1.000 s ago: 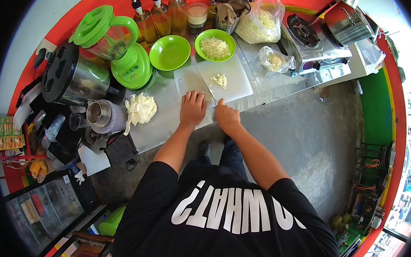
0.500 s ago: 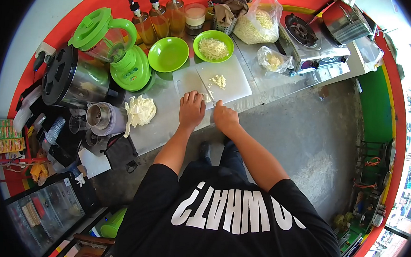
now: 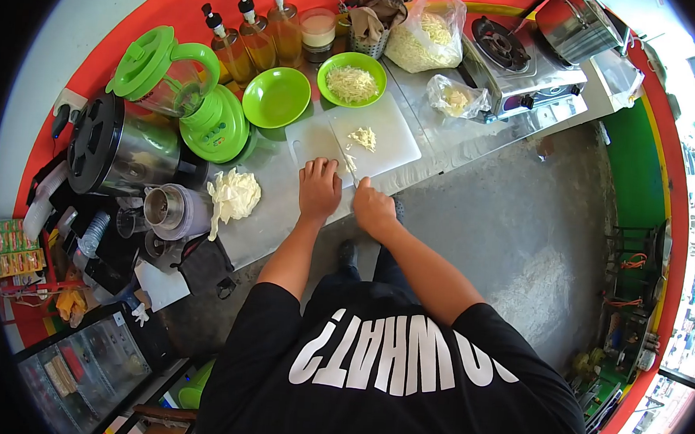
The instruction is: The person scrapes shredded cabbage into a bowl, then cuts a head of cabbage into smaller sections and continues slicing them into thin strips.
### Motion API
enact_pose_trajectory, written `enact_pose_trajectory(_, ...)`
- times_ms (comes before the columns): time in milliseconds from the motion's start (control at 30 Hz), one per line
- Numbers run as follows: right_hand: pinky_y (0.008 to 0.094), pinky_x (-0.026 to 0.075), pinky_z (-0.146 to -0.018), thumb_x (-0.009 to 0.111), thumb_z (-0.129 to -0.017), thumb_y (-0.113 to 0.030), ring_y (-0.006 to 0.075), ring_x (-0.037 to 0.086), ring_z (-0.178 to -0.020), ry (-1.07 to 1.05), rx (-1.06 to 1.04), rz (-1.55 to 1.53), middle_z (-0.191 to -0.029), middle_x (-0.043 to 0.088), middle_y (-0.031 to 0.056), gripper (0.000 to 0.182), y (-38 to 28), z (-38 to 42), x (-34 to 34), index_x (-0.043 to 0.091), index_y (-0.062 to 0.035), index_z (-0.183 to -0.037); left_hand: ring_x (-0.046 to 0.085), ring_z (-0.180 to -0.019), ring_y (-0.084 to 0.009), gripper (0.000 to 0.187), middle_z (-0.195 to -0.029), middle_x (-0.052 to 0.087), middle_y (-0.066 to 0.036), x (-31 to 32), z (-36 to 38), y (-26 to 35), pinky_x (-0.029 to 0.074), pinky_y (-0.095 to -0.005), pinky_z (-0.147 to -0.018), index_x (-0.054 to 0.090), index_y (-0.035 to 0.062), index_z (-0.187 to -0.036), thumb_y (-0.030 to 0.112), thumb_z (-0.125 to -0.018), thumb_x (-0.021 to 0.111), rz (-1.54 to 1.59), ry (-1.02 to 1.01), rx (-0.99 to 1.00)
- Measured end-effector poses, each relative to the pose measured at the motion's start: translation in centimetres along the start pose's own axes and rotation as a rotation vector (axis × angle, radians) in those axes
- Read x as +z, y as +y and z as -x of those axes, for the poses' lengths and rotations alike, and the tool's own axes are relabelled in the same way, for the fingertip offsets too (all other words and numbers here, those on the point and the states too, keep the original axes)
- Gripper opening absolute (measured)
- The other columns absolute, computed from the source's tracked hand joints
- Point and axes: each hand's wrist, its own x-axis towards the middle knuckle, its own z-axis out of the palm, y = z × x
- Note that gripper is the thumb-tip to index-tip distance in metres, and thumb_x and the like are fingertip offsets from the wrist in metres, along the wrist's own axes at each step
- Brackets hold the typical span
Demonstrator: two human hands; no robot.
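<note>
My right hand (image 3: 374, 207) is closed around the handle of a knife (image 3: 351, 165), whose blade rests on the white cutting board (image 3: 392, 136). Beside the blade, my left hand (image 3: 320, 187) lies at the board's near left edge, fingers bent and pressed together; what is under them is hidden. Small pale pieces lie next to the blade, and a small pile of chopped pale food (image 3: 363, 138) sits farther up the board. Behind the board stand a green bowl of pale shreds (image 3: 352, 84) and a green bowl (image 3: 276, 98) with nothing visible in it.
Left are a green blender (image 3: 210, 125), a steel pot (image 3: 132, 156), a metal-rimmed container (image 3: 174, 210) and pale leaves (image 3: 236, 197). Pump bottles (image 3: 256, 40) stand behind. Right are a large bag of shreds (image 3: 426, 43), a small bag (image 3: 456, 99) and a stove (image 3: 523, 80).
The view has shifted slightly, moving the counter items a little left in the frame. Both hands remain at the board's near edge, and the knife is still in my right hand.
</note>
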Motion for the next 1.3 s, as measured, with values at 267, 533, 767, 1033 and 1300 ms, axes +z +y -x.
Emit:
enact_pose_trajectory(267,0.0417,0.062,-0.072,0.052,-0.098,-0.011,0.0333,0.077,-0.084,0.039,-0.007,0.024,-0.089,0.076,0.0201,0.021,-0.3,-0.8,-0.2,0.050,0.0015,-0.114,0.054,-0.108,-0.0327,0.025,-0.110,0.061,-0.010,0.1,0.0,-0.1,0.040,-0.0474,-0.094,0.064,0.0074,-0.111,0.012,-0.087,0.056,-0.007,-0.012,-0.004)
enact_pose_trajectory(533,0.0473,0.060,-0.078,0.051,-0.097,-0.010,0.0404,0.075,-0.090,-0.022,0.022,0.007,-0.094,0.074,0.0251,0.021,-0.1,-0.1,0.5,0.048,0.0025,-0.113,0.054,-0.104,-0.0330,0.023,-0.108,0.061,-0.010,0.0,-0.3,-0.2,0.041,-0.0476,-0.091,0.062,0.0076,-0.108,0.011,-0.087,0.056,-0.014,0.005,-0.004)
enact_pose_trajectory(767,0.0478,0.059,-0.082,0.051,-0.097,-0.009,0.0415,0.074,-0.094,-0.068,0.014,-0.050,-0.096,0.074,0.0257,0.024,-0.6,0.5,-1.0,0.046,0.0040,-0.116,0.053,-0.104,-0.0332,0.024,-0.108,0.061,-0.011,-0.1,-0.1,-0.1,0.041,-0.0475,-0.091,0.062,0.0067,-0.109,0.012,-0.086,0.056,0.002,-0.005,0.000)
enact_pose_trajectory(1033,0.0501,0.058,-0.085,0.054,-0.094,-0.008,0.0431,0.072,-0.098,-0.078,0.011,-0.090,-0.100,0.073,0.0278,0.029,-0.3,-0.9,-1.2,0.045,0.0046,-0.119,0.054,-0.104,-0.0331,0.025,-0.107,0.061,-0.010,0.3,-0.1,-0.4,0.041,-0.0471,-0.090,0.063,0.0065,-0.110,0.011,-0.086,0.058,0.017,0.022,0.024)
enact_pose_trajectory(1300,0.0494,0.059,-0.083,0.054,-0.094,-0.008,0.0437,0.073,-0.095,-0.055,0.022,-0.071,-0.099,0.073,0.0278,0.027,-0.7,0.2,0.1,0.046,0.0059,-0.117,0.054,-0.103,-0.0332,0.023,-0.106,0.061,-0.010,0.4,-0.1,-0.4,0.042,-0.0468,-0.088,0.062,0.0067,-0.108,0.010,-0.085,0.058,0.018,0.021,0.004)
